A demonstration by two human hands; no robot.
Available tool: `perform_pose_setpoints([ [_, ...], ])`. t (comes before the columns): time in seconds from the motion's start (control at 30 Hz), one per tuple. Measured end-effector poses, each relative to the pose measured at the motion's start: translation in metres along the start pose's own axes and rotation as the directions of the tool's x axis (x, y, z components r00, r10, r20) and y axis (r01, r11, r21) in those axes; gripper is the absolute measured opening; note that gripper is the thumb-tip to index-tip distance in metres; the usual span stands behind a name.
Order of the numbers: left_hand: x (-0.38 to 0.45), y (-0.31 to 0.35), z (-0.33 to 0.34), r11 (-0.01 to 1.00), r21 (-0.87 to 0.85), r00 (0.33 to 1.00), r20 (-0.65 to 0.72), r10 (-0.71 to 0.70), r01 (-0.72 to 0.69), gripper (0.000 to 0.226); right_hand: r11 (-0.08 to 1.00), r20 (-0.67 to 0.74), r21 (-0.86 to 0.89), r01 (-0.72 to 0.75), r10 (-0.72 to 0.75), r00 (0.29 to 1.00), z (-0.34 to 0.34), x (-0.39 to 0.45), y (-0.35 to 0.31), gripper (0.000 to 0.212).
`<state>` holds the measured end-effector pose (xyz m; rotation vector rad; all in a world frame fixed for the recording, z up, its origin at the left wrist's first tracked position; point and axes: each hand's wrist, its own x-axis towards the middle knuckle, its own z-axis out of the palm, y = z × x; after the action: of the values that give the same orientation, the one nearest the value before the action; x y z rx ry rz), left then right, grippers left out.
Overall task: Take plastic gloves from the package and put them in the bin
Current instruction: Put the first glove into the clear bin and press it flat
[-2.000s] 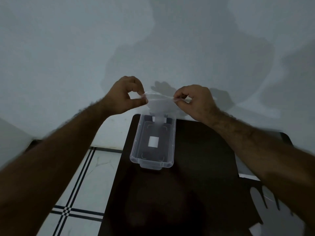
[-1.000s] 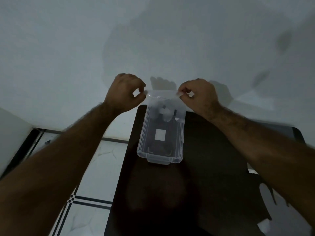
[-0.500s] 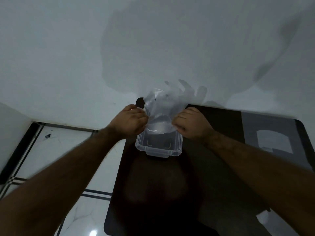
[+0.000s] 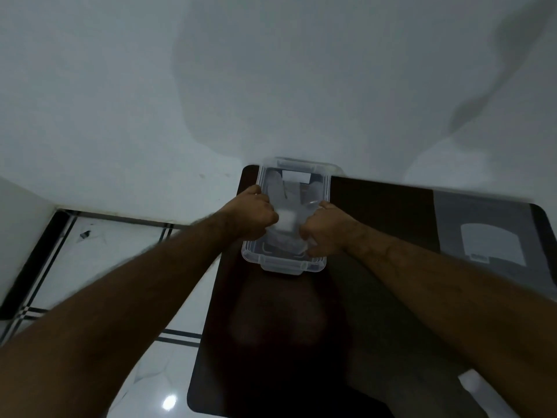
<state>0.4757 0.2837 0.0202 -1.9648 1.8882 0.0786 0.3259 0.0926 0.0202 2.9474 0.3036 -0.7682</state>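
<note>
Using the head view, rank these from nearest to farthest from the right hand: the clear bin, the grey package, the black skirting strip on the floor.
From the right hand:
1. Clear bin: the hand is inside it, pressing the glove down.
2. Grey package: on the table's right side.
3. Black skirting strip: far left, on the floor.

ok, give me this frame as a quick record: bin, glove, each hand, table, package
bin: clear plastic bin, open, on the table's far left part
glove: thin clear glove, down inside the bin
left hand: closed on the glove, at the bin's left wall
right hand: closed on the glove, at the bin's right wall
table: dark table
package: grey flat package, on the table's right side
</note>
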Motion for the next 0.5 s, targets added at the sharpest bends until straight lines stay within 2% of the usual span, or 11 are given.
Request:
perform_pose_setpoints([
  [0.13, 0.009, 0.005, -0.006, 0.996, 0.088, 0.990, 0.142, 0.006, -0.019, 0.022, 1.000, 0.066, 0.006, -0.008, 0.007, 0.998, -0.001, 0.007, 0.002, 0.058],
  [0.23, 0.012, 0.009, -0.006, 0.994, 0.107, 0.972, 0.234, 0.005, -0.031, 0.030, 1.000, 0.137, 0.009, -0.025, 0.023, 0.990, -0.003, 0.015, 0.000, 0.058],
  [0.37, 0.015, 0.011, -0.010, 0.998, 0.052, 0.954, 0.300, 0.000, -0.017, 0.038, 0.998, 0.185, -0.063, -0.019, 0.031, 0.982, -0.005, 0.024, -0.006, 0.042],
  [0.5, 0.019, 0.009, -0.012, 0.999, -0.046, 0.932, 0.362, 0.023, -0.007, 0.040, 0.995, 0.210, -0.088, -0.043, 0.061, 0.976, 0.001, 0.033, -0.012, 0.042],
])
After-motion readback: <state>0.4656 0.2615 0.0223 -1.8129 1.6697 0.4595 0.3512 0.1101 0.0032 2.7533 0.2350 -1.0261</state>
